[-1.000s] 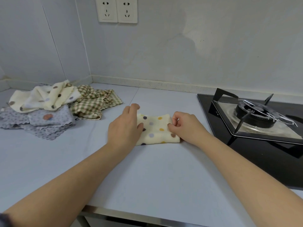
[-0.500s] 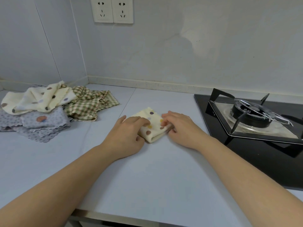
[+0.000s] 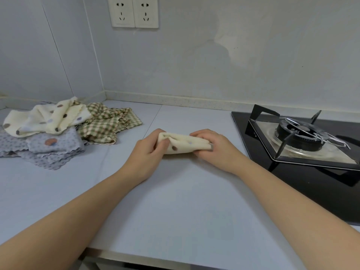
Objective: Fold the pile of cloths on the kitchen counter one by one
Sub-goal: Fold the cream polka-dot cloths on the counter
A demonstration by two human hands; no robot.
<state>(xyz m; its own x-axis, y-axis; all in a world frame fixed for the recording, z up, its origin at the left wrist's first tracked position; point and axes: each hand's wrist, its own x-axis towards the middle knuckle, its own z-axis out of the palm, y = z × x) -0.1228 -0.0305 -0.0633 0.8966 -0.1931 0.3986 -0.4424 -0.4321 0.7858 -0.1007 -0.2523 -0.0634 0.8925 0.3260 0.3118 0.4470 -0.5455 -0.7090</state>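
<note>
A small cream cloth with coloured dots (image 3: 183, 144), folded into a thick bundle, is held just above the pale counter (image 3: 175, 201) between both hands. My left hand (image 3: 148, 152) grips its left end with curled fingers. My right hand (image 3: 212, 148) pinches its right end. At the far left lies the pile of loose cloths: a cream dotted cloth (image 3: 44, 119) on top, a green checked cloth (image 3: 105, 126) beside it, and a grey scalloped cloth (image 3: 44, 149) underneath.
A black gas hob with a metal burner stand (image 3: 303, 137) fills the right side of the counter, close to my right hand. Two wall sockets (image 3: 134, 12) sit above. The counter's front edge (image 3: 155, 258) runs near the bottom.
The folded cloth lay flat on the counter under both hands; it has since been folded smaller and lifted off the surface, held at each end.
</note>
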